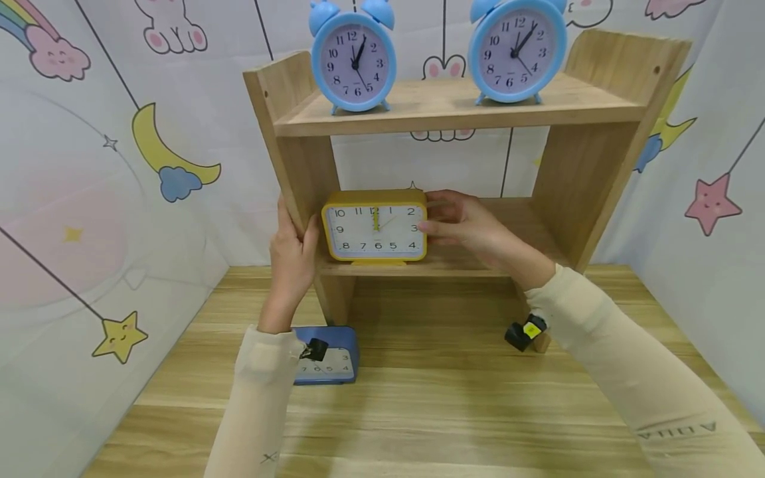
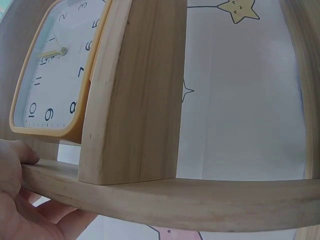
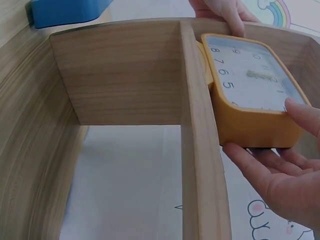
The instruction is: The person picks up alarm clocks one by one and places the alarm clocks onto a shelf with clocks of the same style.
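A yellow rectangular alarm clock (image 1: 376, 229) stands upright at the left end of the middle board of a wooden shelf (image 1: 460, 123), its white dial facing forward. My right hand (image 1: 469, 226) holds the clock by its right side, with the thumb at the dial's edge and the fingers behind, as the right wrist view (image 3: 280, 185) also shows. My left hand (image 1: 291, 255) grips the shelf's left side panel (image 2: 55, 180), thumb on the inner side and fingers round the outside. The thumb lies close beside the clock; whether they touch I cannot tell.
Two light-blue twin-bell alarm clocks, a left one (image 1: 354, 63) and a right one (image 1: 517, 53), stand on the top board. A blue rectangular clock (image 1: 349, 355) is on the wooden table (image 1: 418, 411) at lower left, partly hidden by my left sleeve. Patterned cloth (image 1: 197, 119) hangs behind.
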The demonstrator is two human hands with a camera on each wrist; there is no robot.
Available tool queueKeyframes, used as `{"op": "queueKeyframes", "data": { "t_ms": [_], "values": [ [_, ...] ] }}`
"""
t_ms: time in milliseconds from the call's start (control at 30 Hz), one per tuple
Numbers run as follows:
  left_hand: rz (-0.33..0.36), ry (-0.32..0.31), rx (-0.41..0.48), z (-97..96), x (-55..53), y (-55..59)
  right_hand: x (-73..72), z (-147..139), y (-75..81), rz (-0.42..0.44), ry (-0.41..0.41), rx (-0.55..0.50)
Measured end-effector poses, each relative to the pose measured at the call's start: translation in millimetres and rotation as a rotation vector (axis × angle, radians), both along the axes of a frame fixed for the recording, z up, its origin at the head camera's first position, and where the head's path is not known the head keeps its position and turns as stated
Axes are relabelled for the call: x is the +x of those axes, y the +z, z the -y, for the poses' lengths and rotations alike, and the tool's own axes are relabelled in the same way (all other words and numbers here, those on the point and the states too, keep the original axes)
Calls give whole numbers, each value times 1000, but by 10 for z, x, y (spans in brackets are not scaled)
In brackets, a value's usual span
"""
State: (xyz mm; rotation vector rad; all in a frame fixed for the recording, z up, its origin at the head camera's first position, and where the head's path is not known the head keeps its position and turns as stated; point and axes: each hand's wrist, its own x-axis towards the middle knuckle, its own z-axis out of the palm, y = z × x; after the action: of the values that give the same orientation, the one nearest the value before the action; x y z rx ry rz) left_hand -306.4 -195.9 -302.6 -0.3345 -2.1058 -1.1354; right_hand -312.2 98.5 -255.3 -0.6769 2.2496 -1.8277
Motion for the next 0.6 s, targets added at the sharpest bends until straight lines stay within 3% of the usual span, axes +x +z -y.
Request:
{"op": "queueKeyframes", "data": {
  "t_ms": [367, 600],
  "values": [
    [23, -20, 8, -12, 14, 11, 102, -2, -78, -166, -94, 58],
    [9, -13, 9, 1, 10, 4, 180, -55, -130, -179, -181, 31]
  ]
}}
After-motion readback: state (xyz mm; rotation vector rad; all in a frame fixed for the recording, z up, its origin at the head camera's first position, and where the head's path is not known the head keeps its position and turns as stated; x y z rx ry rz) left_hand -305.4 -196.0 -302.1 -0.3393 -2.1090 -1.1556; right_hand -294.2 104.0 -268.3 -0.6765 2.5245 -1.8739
